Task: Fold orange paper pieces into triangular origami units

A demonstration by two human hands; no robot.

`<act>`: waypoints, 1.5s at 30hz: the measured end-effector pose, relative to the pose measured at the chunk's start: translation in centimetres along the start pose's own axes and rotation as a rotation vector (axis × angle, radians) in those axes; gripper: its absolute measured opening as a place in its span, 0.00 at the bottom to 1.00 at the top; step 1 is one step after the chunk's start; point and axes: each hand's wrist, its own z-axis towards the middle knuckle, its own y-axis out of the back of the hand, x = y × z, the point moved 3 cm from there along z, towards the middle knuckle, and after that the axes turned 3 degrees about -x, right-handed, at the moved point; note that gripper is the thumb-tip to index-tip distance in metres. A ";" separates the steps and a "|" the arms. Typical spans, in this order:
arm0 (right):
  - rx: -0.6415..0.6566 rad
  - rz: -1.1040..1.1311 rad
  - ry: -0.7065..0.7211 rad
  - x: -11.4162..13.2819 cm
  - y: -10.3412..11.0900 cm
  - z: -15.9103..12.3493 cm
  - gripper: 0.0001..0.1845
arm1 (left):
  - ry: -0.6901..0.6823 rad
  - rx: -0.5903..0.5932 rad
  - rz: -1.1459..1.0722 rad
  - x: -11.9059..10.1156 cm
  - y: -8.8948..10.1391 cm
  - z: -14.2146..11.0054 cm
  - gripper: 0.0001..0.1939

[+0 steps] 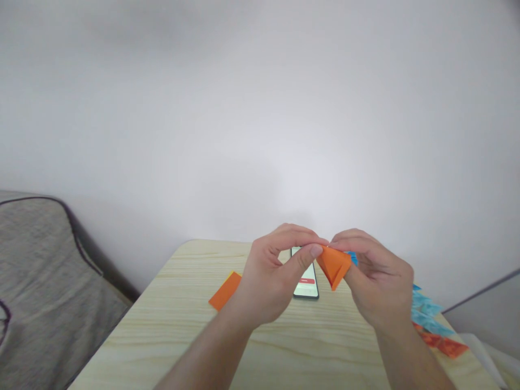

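Between my two hands, above the table, is a folded piece of orange origami paper (333, 265), its pointed end hanging down. My left hand (280, 276) pinches its upper left corner between thumb and fingers. On the other side my right hand (376, 276) grips the paper's right edge; its thumb is partly hidden behind the paper. Beneath and behind the hands lies a phone (306, 290) with a lit screen, partly covered by my left hand. A flat orange paper (226, 291) with a thin yellow edge rests left of my left wrist.
Light blue folded paper pieces (429, 311) and red-orange folded pieces (442, 344) lie along the right side of the wood-grain table (170, 319). A white wall (244, 119) rises behind it. Grey fabric (44, 287) is at the left.
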 end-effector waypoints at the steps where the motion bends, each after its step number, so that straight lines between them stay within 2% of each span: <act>1: 0.010 0.011 -0.003 -0.1 0.0 0.0 0.09 | -0.003 -0.003 0.005 0.1 0.0 0.0 0.08; 8: 0.050 0.026 -0.126 -0.7 -0.1 -0.2 0.04 | 0.006 -0.048 0.070 0.1 0.1 0.1 0.08; 14: 0.142 -0.015 -0.343 -1.5 0.1 -0.2 0.04 | 0.104 -0.057 0.153 0.5 0.0 0.2 0.09; 20: 0.171 0.004 -0.315 -1.1 -0.3 0.3 0.02 | 0.125 -0.068 0.208 0.7 -0.2 0.3 0.10; 27: 0.190 0.014 -0.494 -1.6 -0.6 -0.1 0.07 | 0.123 -0.093 0.341 1.2 -0.1 0.3 0.11; 31: 0.150 0.141 -0.517 -2.1 -0.7 0.0 0.12 | 0.190 -0.058 0.229 1.7 -0.1 0.2 0.14; 33: 0.134 0.203 -0.542 -2.2 -0.8 0.1 0.14 | 0.199 -0.025 0.138 1.7 -0.2 0.1 0.19; 35: 0.134 0.245 -0.568 -2.0 -0.9 0.2 0.14 | 0.190 -0.014 0.083 1.6 -0.3 0.1 0.19; 38: 0.134 0.250 -0.567 -1.4 -1.2 0.2 0.16 | 0.180 -0.028 0.043 1.5 -0.3 0.2 0.15; 41: 0.109 0.227 -0.478 -0.7 -1.3 0.0 0.19 | 0.191 -0.017 -0.004 1.4 -0.5 0.3 0.10; 45: 0.171 0.255 -0.401 -1.1 -0.9 -0.2 0.12 | 0.214 -0.030 -0.036 1.3 -0.5 0.5 0.08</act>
